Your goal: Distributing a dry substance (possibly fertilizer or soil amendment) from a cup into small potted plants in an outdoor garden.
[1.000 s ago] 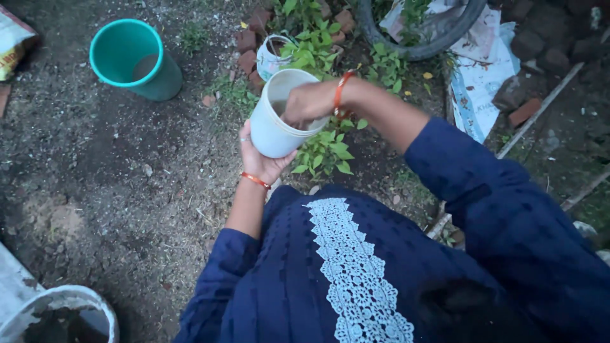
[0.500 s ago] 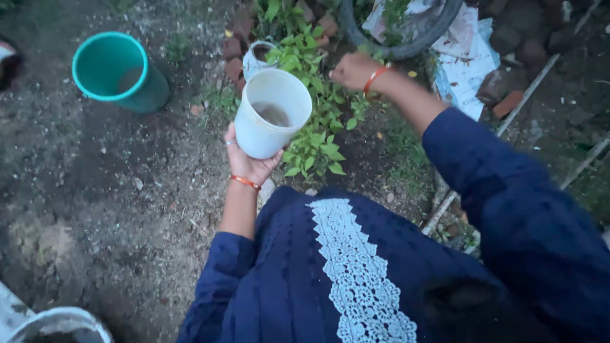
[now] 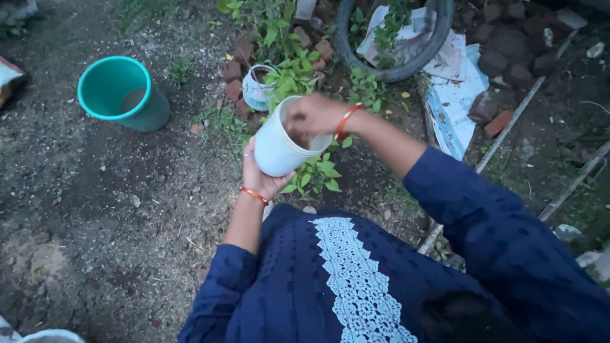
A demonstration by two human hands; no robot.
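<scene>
My left hand [image 3: 259, 180] grips a white plastic tub [image 3: 278, 150] from below and tilts it away from me. My right hand [image 3: 313, 117] reaches into the tub's mouth, fingers bent inside it; what they touch is hidden. Both wrists carry orange bangles. The tub hangs over a small leafy green plant [image 3: 316, 174] that grows in the soil in front of me. My dark blue sleeves and a white lace strip fill the lower part of the view.
A teal bucket [image 3: 119, 93] stands on bare dirt at the upper left. Broken bricks [image 3: 240, 56], a small white pot [image 3: 255, 91], an old tyre [image 3: 406, 68], papers [image 3: 459, 81] and thin sticks [image 3: 508, 124] lie behind and to the right.
My right hand came back from over the plants and went into the tub's mouth. The tub stays held in my left hand, tilted a little more forward.
</scene>
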